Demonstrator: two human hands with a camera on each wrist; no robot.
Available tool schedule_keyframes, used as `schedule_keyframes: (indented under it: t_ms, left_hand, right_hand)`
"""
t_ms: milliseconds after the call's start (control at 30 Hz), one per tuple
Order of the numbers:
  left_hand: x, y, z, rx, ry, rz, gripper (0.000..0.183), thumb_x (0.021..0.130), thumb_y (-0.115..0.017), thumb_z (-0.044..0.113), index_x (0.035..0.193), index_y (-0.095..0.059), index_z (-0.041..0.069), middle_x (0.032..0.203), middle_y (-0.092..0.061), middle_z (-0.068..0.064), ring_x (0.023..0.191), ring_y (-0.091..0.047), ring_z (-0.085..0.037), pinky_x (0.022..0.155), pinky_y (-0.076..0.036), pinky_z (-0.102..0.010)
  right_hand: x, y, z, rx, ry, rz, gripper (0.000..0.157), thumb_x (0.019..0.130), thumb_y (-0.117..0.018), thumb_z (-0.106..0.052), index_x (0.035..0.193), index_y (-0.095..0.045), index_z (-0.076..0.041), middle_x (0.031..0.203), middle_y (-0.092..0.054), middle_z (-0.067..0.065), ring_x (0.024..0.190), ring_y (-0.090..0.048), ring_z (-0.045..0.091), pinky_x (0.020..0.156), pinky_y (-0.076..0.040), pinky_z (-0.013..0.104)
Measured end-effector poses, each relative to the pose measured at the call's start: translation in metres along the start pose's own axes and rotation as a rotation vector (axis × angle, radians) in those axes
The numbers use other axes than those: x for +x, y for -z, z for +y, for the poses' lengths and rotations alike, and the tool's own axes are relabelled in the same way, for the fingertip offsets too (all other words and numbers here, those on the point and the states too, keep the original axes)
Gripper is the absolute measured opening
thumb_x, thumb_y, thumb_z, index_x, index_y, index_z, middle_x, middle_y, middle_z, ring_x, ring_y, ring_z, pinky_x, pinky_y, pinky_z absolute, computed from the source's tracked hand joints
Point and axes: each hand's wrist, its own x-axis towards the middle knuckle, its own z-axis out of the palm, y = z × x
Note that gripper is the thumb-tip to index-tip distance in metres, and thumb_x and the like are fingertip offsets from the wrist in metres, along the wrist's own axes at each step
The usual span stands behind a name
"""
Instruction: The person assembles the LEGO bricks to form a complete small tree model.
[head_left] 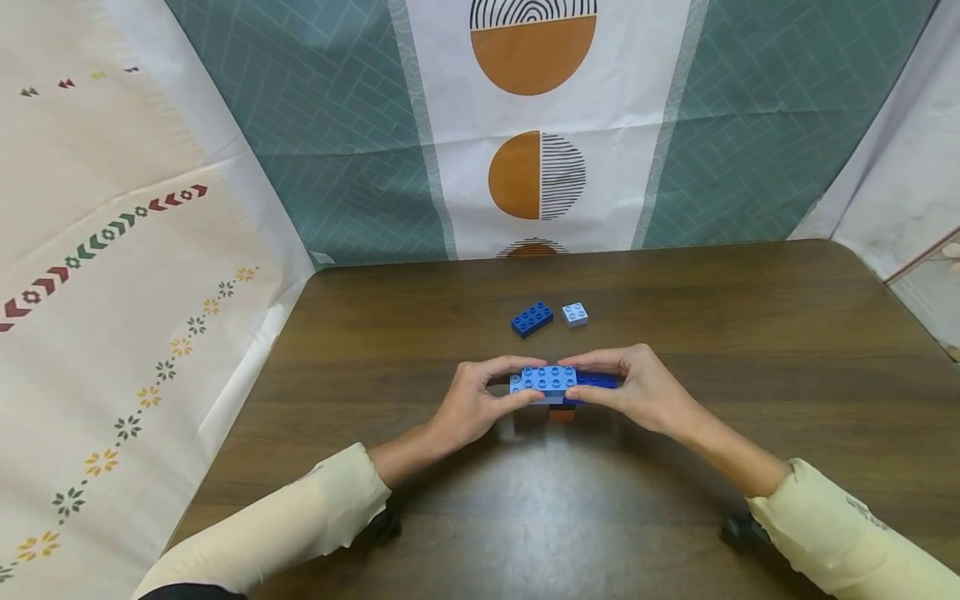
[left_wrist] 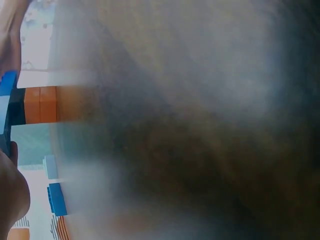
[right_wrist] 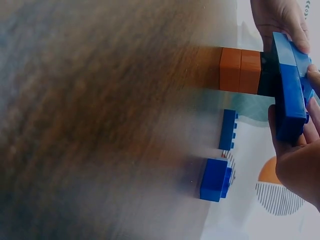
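A stack of toy building bricks stands on the wooden table between both hands. Orange bricks (right_wrist: 240, 70) form its foot, with a dark brick (right_wrist: 267, 74) above them. Across that lie a dark blue brick (head_left: 597, 381) on the right and a paler one on the left, and a light blue brick (head_left: 549, 379) tops them. My left hand (head_left: 468, 404) pinches the light blue brick's left part, thumb at the near side and fingers behind. From the right, my right hand (head_left: 652, 392) pinches the same brick, its thumb at the near right corner.
Behind the stack lie a loose dark blue brick (head_left: 532, 319) and a small pale blue brick (head_left: 575, 314). The brown table (head_left: 375, 317) ends at a patterned cloth (head_left: 360, 150) at the back. Another cloth (head_left: 135, 275) hangs along the left side.
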Motion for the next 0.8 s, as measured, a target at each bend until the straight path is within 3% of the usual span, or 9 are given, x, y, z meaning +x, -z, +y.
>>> schedule_keyframes:
  t_ms: [400, 800]
  left_hand:
    - [-0.0019, -0.0055, -0.0004, 0.019, -0.009, 0.041, 0.038, 0.095, -0.083, 0.017, 0.132, -0.074, 0.014, 0.126, -0.076, 0.002, 0.11, -0.073, -0.014, 0.092, -0.062, -0.039]
    - [0.0017, -0.0052, 0.0065, -0.034, 0.106, -0.025, 0.043, 0.094, -0.085, 0.019, 0.134, -0.072, 0.015, 0.128, -0.073, 0.0, 0.104, -0.071, -0.014, 0.094, -0.061, -0.039]
  right_hand:
    - [-0.0008, 0.0022, -0.0009, 0.033, -0.052, -0.02, 0.043, 0.092, -0.086, -0.019, 0.131, -0.075, -0.004, 0.123, -0.076, 0.011, 0.107, -0.076, 0.021, 0.087, -0.061, 0.025]
    - [0.0029, 0.0053, -0.0045, 0.015, -0.037, -0.052, 0.04, 0.092, -0.087, -0.018, 0.129, -0.077, -0.007, 0.124, -0.077, 0.009, 0.114, -0.074, 0.025, 0.09, -0.061, 0.027]
